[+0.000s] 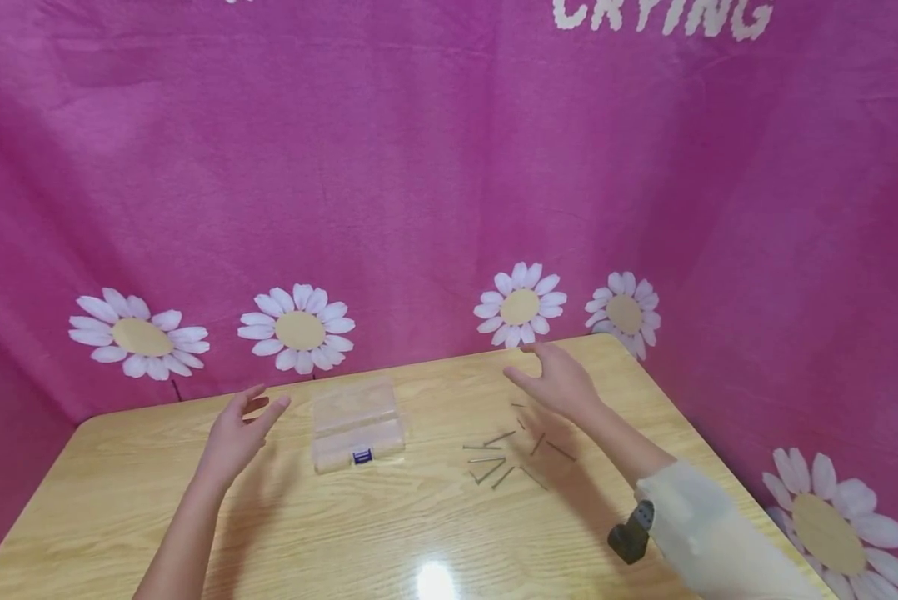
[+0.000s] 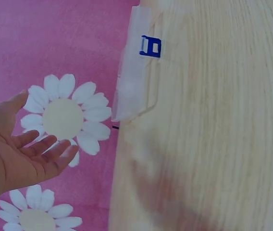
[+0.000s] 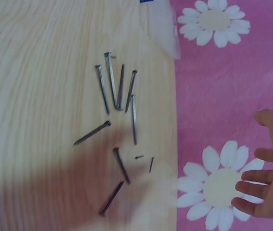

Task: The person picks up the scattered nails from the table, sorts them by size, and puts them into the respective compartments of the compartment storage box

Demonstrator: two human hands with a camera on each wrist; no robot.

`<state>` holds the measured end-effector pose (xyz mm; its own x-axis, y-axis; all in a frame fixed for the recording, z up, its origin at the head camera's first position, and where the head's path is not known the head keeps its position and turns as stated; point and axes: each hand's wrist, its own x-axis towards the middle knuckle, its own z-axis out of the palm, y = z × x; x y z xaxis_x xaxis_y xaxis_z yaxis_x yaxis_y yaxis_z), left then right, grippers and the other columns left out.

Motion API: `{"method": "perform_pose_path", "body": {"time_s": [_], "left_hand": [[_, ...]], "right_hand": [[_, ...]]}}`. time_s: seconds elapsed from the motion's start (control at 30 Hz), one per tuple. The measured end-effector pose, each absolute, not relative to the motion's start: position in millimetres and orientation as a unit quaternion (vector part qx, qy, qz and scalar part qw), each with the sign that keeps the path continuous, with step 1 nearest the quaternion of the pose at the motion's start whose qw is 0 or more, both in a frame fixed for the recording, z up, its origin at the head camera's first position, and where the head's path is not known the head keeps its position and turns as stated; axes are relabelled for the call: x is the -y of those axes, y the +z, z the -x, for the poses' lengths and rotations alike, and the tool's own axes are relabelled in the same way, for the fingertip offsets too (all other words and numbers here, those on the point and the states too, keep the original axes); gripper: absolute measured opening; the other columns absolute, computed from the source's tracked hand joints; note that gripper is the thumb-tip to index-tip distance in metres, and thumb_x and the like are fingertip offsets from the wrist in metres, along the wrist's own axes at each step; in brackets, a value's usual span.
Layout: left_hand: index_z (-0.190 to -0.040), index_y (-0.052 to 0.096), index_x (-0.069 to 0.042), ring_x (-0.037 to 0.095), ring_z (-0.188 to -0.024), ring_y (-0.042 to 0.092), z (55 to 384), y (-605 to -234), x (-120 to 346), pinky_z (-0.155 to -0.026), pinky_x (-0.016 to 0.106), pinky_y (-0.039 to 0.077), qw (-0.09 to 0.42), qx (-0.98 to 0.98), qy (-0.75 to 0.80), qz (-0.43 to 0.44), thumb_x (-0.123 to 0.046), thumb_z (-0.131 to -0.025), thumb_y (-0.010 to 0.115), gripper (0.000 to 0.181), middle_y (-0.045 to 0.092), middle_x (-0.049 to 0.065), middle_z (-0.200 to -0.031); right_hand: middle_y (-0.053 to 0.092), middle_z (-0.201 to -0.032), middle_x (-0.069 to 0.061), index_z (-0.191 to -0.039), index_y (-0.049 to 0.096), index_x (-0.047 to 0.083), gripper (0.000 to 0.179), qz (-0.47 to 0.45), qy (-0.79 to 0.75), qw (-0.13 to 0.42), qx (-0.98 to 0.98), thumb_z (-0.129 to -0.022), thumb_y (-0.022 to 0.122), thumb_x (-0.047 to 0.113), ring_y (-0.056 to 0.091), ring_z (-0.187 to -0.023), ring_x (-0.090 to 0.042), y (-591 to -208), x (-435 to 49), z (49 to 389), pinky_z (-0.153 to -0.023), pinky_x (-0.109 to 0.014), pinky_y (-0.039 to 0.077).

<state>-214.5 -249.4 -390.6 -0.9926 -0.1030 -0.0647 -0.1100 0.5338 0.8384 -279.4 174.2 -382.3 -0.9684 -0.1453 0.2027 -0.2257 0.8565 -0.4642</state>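
Clear plastic rectangular box point(image 1: 355, 423) with blue latch point(image 1: 362, 456), lying on pale wood-grain counter point(image 1: 389, 517). Left hand point(image 1: 233, 433) raised just left of box, fingers loosely spread, thumb apart. Loose grey metal nails point(image 3: 111, 79), long and short, scattered right of box at mixed angles. Right hand point(image 1: 557, 382) raised farther right of box, fingers likewise spread. Pink daisy-print cloth point(image 1: 419, 208) hangs behind box.

From afar I'm viewing an indoor corner, possibly in a home: pink fabric point(image 1: 419, 167) printed with daisies point(image 1: 300, 331) and white lettering point(image 1: 672, 17) is hanging behind and beside a wood-grain table point(image 1: 344, 533), which is showing a bright reflection point(image 1: 436, 581).
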Motion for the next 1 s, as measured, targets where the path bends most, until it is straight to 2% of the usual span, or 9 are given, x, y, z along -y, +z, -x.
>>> {"method": "perform_pose_path", "body": {"time_s": [0.27, 0.6, 0.7, 0.83, 1.0], "left_hand": [[-0.147, 0.018, 0.0, 0.04, -0.126, 0.044, 220, -415, 249, -0.091, 0.042, 0.049, 0.017, -0.848, 0.523, 0.08, -0.046, -0.093, 0.051, 0.078, 0.036, 0.028, -0.142], [-0.145, 0.02, 0.005, 0.041, -0.113, 0.053, 221, -445, 242, -0.084, 0.04, 0.053, 0.035, -0.826, 0.554, 0.1, -0.037, -0.093, 0.055, 0.075, 0.037, 0.031, -0.138], [-0.144, 0.024, 0.004, 0.033, -0.099, 0.06, 221, -452, 240, -0.078, 0.036, 0.054, 0.043, -0.823, 0.556, 0.107, -0.034, -0.093, 0.057, 0.072, 0.041, 0.03, -0.135], [-0.141, 0.03, 0.005, 0.015, -0.082, 0.061, 223, -460, 237, -0.069, 0.028, 0.053, 0.043, -0.821, 0.557, 0.117, -0.031, -0.092, 0.059, 0.067, 0.048, 0.028, -0.129], [-0.137, 0.037, 0.007, 0.01, -0.075, 0.061, 224, -466, 231, -0.063, 0.024, 0.05, 0.035, -0.827, 0.55, 0.115, -0.028, -0.092, 0.059, 0.061, 0.052, 0.029, -0.123]], "right_hand": [[0.06, -0.122, -0.022, -0.122, 0.057, 0.0, 0.052, -0.107, 0.274, 0.037, 0.955, -0.09, 0.057, 0.04, 0.06, -0.104, -0.038, -393, -193, 277, -0.088, -0.049, 0.047], [0.061, -0.117, -0.024, -0.115, 0.062, -0.001, 0.045, -0.1, 0.265, 0.013, 0.959, -0.091, 0.057, 0.037, 0.062, -0.097, -0.034, -412, -209, 278, -0.086, -0.047, 0.048], [0.062, -0.116, -0.023, -0.114, 0.062, -0.001, 0.042, -0.105, 0.262, 0.007, 0.959, -0.091, 0.057, 0.034, 0.063, -0.096, -0.033, -418, -212, 278, -0.086, -0.046, 0.048], [0.063, -0.114, -0.023, -0.112, 0.062, -0.001, 0.039, -0.112, 0.265, -0.004, 0.958, -0.091, 0.058, 0.031, 0.063, -0.094, -0.031, -425, -214, 277, -0.086, -0.045, 0.048], [0.063, -0.112, -0.023, -0.111, 0.063, 0.001, 0.037, -0.101, 0.271, -0.024, 0.957, -0.09, 0.058, 0.031, 0.064, -0.088, -0.026, -431, -214, 274, -0.081, -0.043, 0.049]]}}
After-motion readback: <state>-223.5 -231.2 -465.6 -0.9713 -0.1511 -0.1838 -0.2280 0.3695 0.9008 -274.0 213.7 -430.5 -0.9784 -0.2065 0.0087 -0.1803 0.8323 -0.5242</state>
